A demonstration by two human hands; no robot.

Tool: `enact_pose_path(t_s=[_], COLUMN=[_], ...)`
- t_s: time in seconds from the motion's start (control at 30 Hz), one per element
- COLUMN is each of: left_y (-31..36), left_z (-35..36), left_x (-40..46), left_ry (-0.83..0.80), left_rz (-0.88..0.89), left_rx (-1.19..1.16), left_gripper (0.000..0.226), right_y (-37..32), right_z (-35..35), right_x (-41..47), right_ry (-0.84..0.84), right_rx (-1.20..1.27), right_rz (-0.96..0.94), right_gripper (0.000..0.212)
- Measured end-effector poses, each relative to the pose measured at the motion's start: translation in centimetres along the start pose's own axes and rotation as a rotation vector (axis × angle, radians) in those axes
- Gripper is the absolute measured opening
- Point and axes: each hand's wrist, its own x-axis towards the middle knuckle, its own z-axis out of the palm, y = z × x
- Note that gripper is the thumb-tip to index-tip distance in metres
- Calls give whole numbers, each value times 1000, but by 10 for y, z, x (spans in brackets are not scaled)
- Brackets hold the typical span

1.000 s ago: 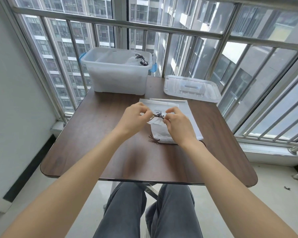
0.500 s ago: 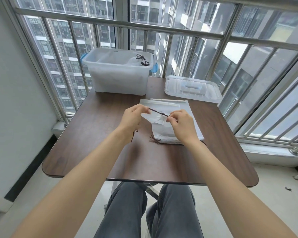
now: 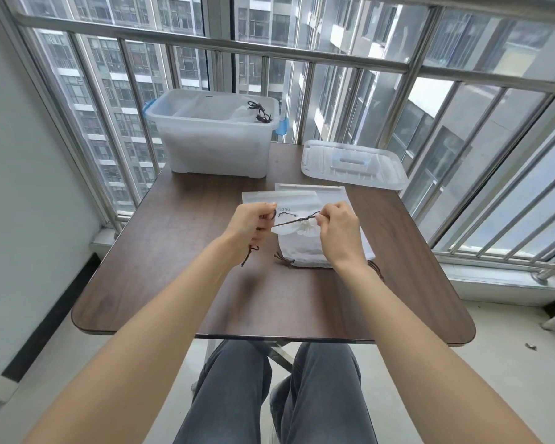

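Right now both hands are up over the middle of the dark wooden table (image 3: 173, 283), working on a small white drawstring pouch (image 3: 302, 249). The left hand (image 3: 253, 227) has its fingers curled round one end of the pouch's brown cord (image 3: 293, 221), and a loose tail of it dangles below the palm. The right hand (image 3: 340, 233) pinches the other end between thumb and fingertips, right at the pouch's gathered mouth. The cord runs taut between the two hands, sloping slightly up toward the right one.

The pouch lies just under the right hand, its lower edge toward the person, and it rests partly on two flat white plastic bags (image 3: 311, 195) that overlap on the tabletop.

At the far left of the table stands a translucent storage bin (image 3: 215, 145) with blue latches; more white pouches with dark cords (image 3: 260, 112) sit inside it. Its lid (image 3: 353, 168) lies flat to the right, near the far corner. A metal railing (image 3: 302, 54) runs behind it all.
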Motion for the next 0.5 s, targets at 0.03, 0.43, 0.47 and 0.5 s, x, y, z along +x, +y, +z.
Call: enact_pose_path(t_s=[0.03,0.43,0.47,0.5], left_y=[0,0,2,4], left_z=[-1,-15,-14,-13], left_x=[1,-5,-6,-7], left_ry=[11,29,17,7], left_rz=[4,78,90,103], left_rx=[1,-2,2,5], left_gripper=[35,31,29,26], right_y=[0,1,0,-2], right_z=[0,-9,-11,-14], right_x=[0,6,7,7], right_ry=[7,-39,-52,-61], right_rx=[-18,170,233,311], right_rz=[-5,85,111,133], right_gripper=[21,16,16,19])
